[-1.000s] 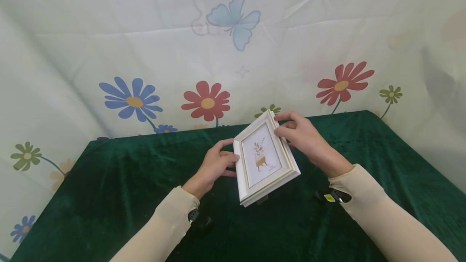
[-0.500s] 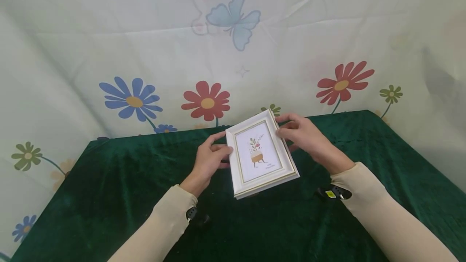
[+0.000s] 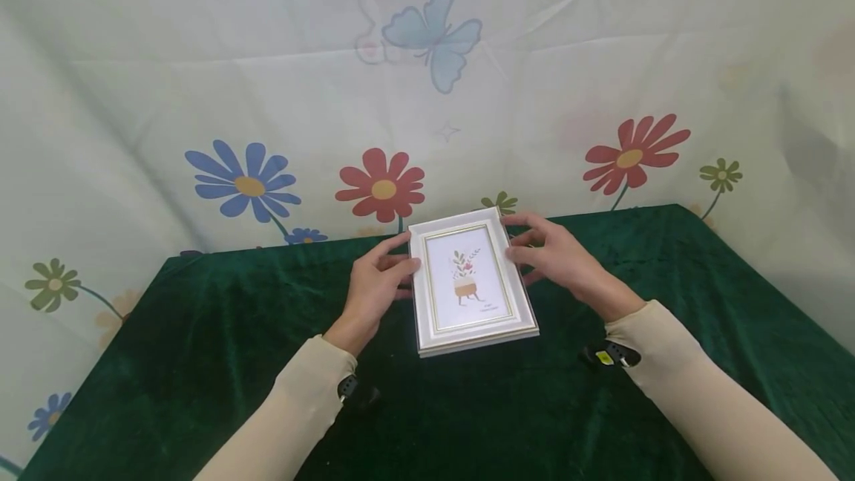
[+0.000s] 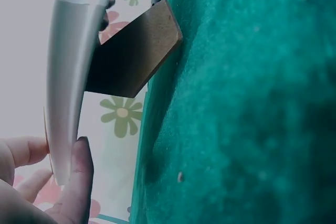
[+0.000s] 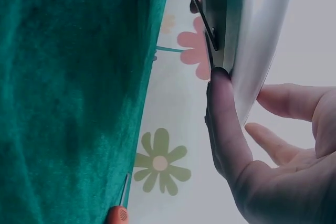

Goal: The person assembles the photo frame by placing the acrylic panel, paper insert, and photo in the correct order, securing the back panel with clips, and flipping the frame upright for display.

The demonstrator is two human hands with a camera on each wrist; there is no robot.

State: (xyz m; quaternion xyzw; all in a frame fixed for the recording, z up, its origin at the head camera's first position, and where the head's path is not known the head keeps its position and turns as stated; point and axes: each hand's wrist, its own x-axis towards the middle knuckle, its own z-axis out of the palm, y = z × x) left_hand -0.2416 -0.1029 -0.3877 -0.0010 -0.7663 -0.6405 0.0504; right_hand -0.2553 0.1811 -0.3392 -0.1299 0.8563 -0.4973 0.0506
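Observation:
A white picture frame with thin gold lines is held face up above the table, showing a print of a potted plant. My left hand pinches its left edge, thumb on the front and other fingers at the side and behind. On the opposite edge, my right hand grips near the upper corner in the same way. From the left wrist, the brown easel stand juts out from the frame's back towards the green cloth. Most of the back is hidden in the head view.
Dark green velvet cloth covers the table. Behind it hangs a pale backdrop printed with flowers and a butterfly. A tool with an orange handle and thin metal shaft lies on the cloth in the right wrist view.
Both hands have turned the picture frame so it lies flatter and straighter to the head camera. The left hand has moved up and left with its edge; the right has barely shifted.

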